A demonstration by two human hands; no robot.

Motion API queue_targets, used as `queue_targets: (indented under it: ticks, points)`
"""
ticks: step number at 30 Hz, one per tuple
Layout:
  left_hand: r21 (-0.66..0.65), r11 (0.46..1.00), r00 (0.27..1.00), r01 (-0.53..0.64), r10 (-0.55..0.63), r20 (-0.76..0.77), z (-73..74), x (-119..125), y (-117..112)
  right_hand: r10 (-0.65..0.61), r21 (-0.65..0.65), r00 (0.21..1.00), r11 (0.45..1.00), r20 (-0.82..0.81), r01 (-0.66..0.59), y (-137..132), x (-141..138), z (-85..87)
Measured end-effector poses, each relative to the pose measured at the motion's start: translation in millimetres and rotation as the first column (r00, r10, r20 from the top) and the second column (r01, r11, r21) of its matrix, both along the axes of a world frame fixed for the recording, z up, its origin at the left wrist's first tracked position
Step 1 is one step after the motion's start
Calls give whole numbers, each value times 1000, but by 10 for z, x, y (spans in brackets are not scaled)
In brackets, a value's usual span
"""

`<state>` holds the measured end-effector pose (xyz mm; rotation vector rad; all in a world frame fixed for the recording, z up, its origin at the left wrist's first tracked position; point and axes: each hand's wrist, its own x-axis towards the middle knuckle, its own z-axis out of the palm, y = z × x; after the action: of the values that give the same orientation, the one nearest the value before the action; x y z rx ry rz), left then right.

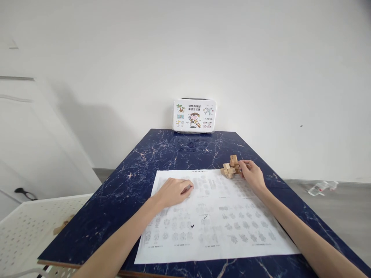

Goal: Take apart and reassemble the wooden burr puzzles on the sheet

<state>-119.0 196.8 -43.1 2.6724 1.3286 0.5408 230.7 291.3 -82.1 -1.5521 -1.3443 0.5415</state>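
Observation:
A wooden interlocking puzzle (231,166) made of pale notched blocks sits at the far right corner of a white printed sheet (213,224). My right hand (252,173) is beside it, fingers closed on its right side. My left hand (174,190) rests on the sheet's upper left part, fingers curled loosely under with nothing seen in them. The sheet shows rows of small grey diagrams and lies on a dark blue marble-patterned table (130,185).
A white box with cartoon travel pictures (194,116) stands against the wall at the table's far edge. A white perforated surface (26,227) sits to the left, below table height. A clear plastic bottle (321,188) lies on the floor at right.

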Motion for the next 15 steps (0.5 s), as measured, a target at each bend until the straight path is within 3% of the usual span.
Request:
queue_targets:
  ticks: [3,6,11,15]
  points:
    - [17,1000,1000,4,-4,-2,-3,-4,-3,-16,52,1000,999,17,15,-72,-47,65]
    - [25,1000,1000,10,-10,1,2,-3,-10,-27,182,997,983,77,13,-168,-113,159]
    - [30,999,1000,-12,12,8,-5,18,-26,-16,406,976,911,218,-76,-353,-265,313]
    - [32,998,997,-60,59,55,8,52,-51,116,439,959,870,260,-224,-555,-464,354]
